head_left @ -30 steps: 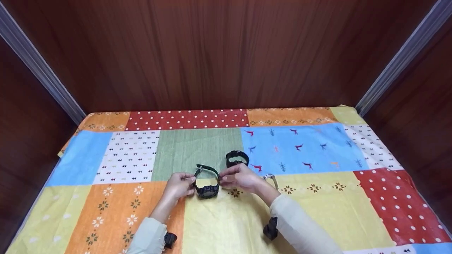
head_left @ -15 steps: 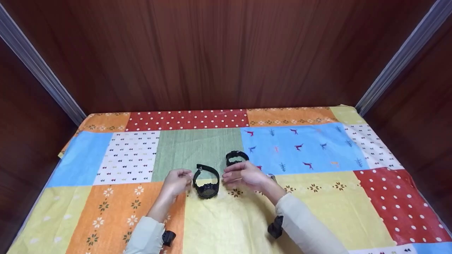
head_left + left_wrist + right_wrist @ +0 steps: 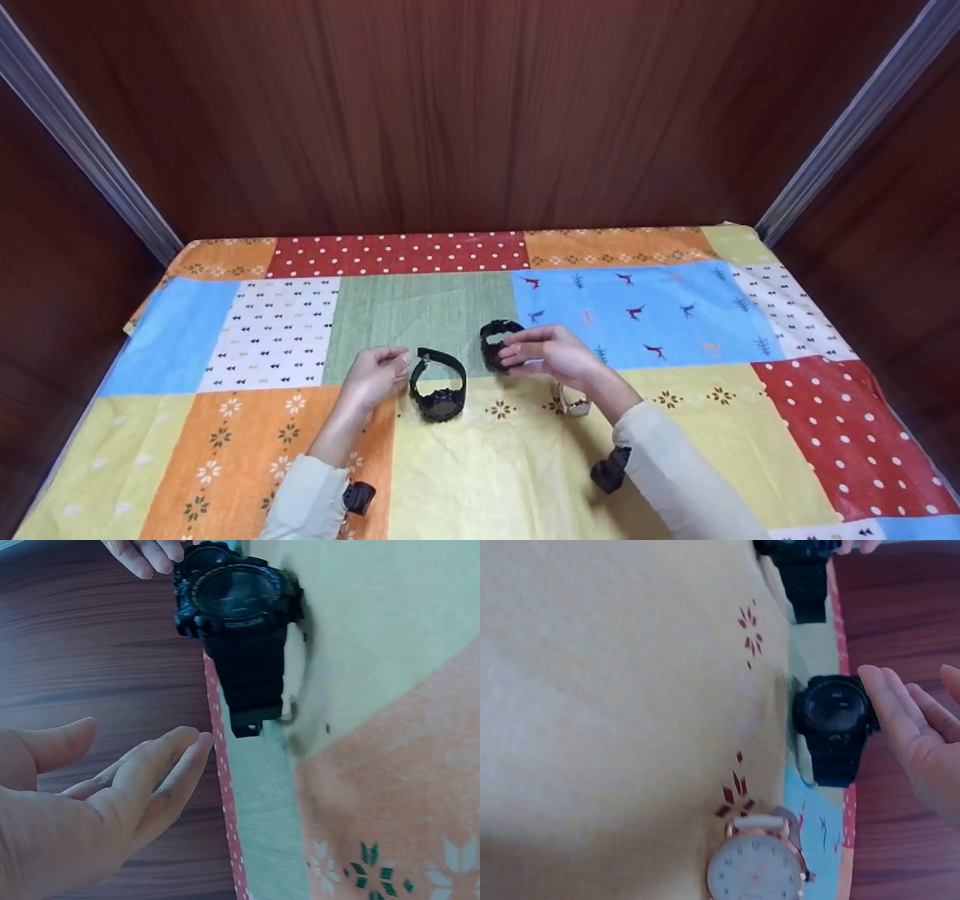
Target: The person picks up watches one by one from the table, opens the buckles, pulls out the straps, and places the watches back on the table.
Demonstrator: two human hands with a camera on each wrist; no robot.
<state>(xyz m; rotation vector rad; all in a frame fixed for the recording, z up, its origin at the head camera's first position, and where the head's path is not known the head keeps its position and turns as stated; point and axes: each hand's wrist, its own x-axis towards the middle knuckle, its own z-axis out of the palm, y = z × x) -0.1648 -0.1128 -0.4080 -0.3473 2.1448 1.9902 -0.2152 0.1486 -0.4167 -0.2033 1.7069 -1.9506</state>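
A black digital wristwatch (image 3: 441, 407) with its strap looped back stands on the patchwork cloth. My left hand (image 3: 375, 381) is just left of it; in the left wrist view its fingers (image 3: 169, 757) are fairly straight and apart from the strap. Farther back and to the right is a second black digital watch (image 3: 835, 711). My right hand (image 3: 564, 358) is at its right side, and the extended fingertips (image 3: 874, 679) reach its case edge, partly covering it in the head view. A white-dialled watch with a rose-gold rim (image 3: 756, 874) stands below my right wrist.
A patchwork cloth (image 3: 480, 480) in yellow, orange, blue, green and red covers the table. Dark wood panels (image 3: 450, 112) rise behind it and at both sides. Black wrist devices (image 3: 611, 470) sit at the cuffs.
Both hands have come off the nearer black watch. My right hand has moved right and back to the second black watch, uncovering the white-dialled one. My left hand has drawn slightly left.
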